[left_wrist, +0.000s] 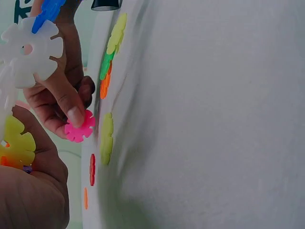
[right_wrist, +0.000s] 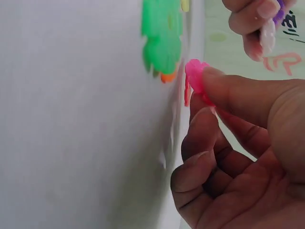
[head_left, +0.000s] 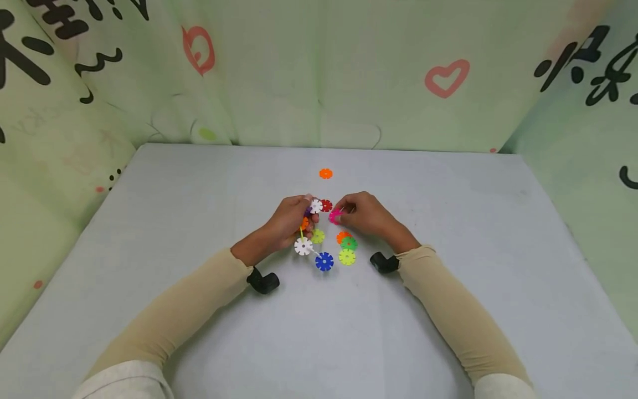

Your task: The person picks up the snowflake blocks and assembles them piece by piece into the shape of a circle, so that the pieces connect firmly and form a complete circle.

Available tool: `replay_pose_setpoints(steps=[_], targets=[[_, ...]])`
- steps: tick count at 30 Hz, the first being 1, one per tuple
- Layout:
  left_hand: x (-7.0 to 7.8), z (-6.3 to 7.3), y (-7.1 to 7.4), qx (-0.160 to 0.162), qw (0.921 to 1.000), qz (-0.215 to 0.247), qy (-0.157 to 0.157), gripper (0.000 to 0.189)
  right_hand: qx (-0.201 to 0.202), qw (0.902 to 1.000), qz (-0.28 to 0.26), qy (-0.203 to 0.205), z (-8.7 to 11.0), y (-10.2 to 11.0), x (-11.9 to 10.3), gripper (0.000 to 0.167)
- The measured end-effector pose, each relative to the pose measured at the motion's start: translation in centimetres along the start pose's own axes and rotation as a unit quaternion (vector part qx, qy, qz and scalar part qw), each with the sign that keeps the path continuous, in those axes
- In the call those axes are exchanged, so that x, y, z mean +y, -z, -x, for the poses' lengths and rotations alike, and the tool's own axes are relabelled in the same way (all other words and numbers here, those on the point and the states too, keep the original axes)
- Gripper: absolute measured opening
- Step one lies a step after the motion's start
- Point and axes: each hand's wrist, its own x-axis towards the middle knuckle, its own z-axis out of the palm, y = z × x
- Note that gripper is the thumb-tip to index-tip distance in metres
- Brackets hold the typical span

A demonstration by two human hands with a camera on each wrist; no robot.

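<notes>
My left hand grips a chain of notched plastic snowflake discs. The chain has a white disc at the fingertips, then purple and orange ones, an edge-on yellow disc, another white disc, a whitish one seen edge-on, and a blue disc at the near end. The palm and fingers hide part of it. My right hand pinches a pink snowflake disc between thumb and forefinger, just right of the chain's white end and apart from it. A red disc lies on the table beyond.
Loose discs lie on the white table: yellow-green between the hands; orange, green and yellow near my right wrist; another orange farther back. A printed green curtain surrounds the table.
</notes>
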Motion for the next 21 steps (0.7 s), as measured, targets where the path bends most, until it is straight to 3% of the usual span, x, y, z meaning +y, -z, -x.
replay_pose_setpoints(steps=[14, 21], targets=[[0.0, -0.1, -0.3, -0.015, 0.9999, -0.007, 0.003, 0.036, 0.015, 0.9909, -0.1, 0.089, 0.7, 1.3, -0.4, 0.015], [0.0, -0.1, -0.3, -0.024, 0.9997, -0.002, -0.004, 0.035, 0.042, 0.9872, -0.119, 0.097, 0.8, 1.1, -0.6, 0.015]])
